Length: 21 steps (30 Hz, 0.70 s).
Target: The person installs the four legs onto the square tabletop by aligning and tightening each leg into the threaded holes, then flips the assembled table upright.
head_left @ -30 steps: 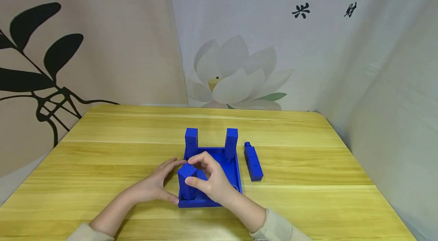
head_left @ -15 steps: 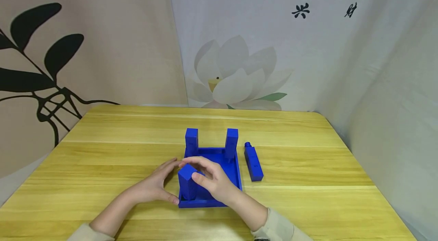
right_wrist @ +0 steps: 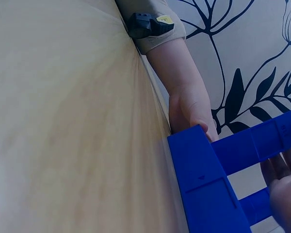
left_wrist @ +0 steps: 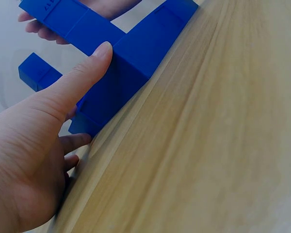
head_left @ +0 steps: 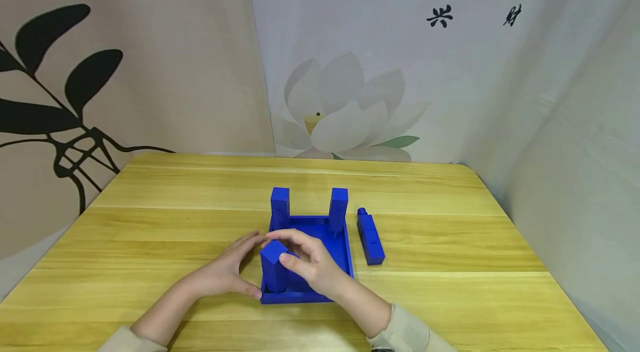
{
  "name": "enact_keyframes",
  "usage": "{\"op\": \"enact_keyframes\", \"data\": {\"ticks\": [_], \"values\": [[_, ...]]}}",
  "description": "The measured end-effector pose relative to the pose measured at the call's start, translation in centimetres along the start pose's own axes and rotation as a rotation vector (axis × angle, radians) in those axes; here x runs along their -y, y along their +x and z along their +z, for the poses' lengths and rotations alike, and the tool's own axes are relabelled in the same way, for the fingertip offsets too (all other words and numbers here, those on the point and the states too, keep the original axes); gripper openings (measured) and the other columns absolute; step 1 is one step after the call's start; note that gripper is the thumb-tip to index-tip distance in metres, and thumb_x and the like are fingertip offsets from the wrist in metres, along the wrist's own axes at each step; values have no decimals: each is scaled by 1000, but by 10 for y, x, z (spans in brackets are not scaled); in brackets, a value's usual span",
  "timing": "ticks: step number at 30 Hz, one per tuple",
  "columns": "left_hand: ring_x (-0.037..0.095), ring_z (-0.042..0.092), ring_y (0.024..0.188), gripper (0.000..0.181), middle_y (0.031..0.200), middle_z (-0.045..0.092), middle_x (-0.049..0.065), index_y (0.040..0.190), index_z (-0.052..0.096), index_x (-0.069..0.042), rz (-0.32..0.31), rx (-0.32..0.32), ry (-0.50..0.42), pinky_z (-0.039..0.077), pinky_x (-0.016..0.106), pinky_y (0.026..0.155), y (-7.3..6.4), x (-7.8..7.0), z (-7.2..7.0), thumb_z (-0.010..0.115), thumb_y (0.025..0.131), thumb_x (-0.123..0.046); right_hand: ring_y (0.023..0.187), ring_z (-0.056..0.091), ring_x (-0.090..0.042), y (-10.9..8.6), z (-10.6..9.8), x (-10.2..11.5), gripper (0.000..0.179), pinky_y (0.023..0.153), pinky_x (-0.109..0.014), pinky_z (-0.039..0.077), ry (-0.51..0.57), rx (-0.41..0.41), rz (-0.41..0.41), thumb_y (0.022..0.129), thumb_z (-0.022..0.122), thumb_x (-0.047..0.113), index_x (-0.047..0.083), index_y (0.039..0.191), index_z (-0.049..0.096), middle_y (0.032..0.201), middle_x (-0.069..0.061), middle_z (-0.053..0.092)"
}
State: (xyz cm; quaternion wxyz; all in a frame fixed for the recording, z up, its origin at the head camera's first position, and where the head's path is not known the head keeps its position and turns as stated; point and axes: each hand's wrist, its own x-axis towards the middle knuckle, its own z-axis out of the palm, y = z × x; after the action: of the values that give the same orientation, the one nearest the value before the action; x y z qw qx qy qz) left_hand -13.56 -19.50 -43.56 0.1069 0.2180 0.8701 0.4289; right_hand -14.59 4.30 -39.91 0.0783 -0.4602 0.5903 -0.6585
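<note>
A blue square tray-like table frame (head_left: 295, 297) lies on the wooden table with its shallow hollow facing up. At its near left corner stands a blue square leg (head_left: 273, 271), turned at an angle to the frame. My right hand (head_left: 317, 268) holds this leg near its top, thumb on the near side and fingers behind. My left hand (head_left: 225, 273) rests along the frame's left side. Its thumb (left_wrist: 89, 65) presses at the near corner, the fingers reaching toward the far part of that side. Two more legs, left (head_left: 280, 209) and right (head_left: 338, 210), stand upright at the far corners.
Right of the frame a loose blue leg (head_left: 371, 240) with a round narrow end lies on the wooden table (head_left: 450, 285). Behind the table hangs a printed curtain (head_left: 200, 63). A dark device (right_wrist: 145, 25) is strapped at the left sleeve.
My right hand's fingers have shifted left behind the leg, and its thumb has moved right across the leg. The left hand and frame have stayed in place.
</note>
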Motion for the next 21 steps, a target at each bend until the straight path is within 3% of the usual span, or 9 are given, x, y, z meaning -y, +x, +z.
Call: {"op": "enact_keyframes", "data": {"ticks": [6, 13, 21], "values": [[51, 11, 137, 106, 153, 13, 29, 147, 34, -10, -3, -2, 0, 16, 75, 98, 0, -1, 0, 86, 62, -48, 118, 52, -26, 0, 1, 1, 38, 101, -40, 40, 5, -21, 29, 101, 50, 17, -11, 126, 49, 119, -28, 56], [51, 9, 137, 107, 153, 11, 28, 148, 32, -10, -25, 9, -10, 15, 75, 98, -1, -3, -1, 87, 63, -43, 120, 49, -34, 0, 4, 2, 41, 101, -39, 40, 34, -73, 86, 98, 55, 21, -11, 124, 51, 122, -25, 56], [51, 10, 137, 107, 153, 12, 28, 148, 32, -10, -23, 9, -11, 16, 74, 98, -1, -2, 0, 88, 63, -43, 111, 52, -12, 0, 5, 4, 41, 95, -32, 44, 21, -97, 100, 95, 60, 24, -9, 119, 54, 119, -35, 52]]}}
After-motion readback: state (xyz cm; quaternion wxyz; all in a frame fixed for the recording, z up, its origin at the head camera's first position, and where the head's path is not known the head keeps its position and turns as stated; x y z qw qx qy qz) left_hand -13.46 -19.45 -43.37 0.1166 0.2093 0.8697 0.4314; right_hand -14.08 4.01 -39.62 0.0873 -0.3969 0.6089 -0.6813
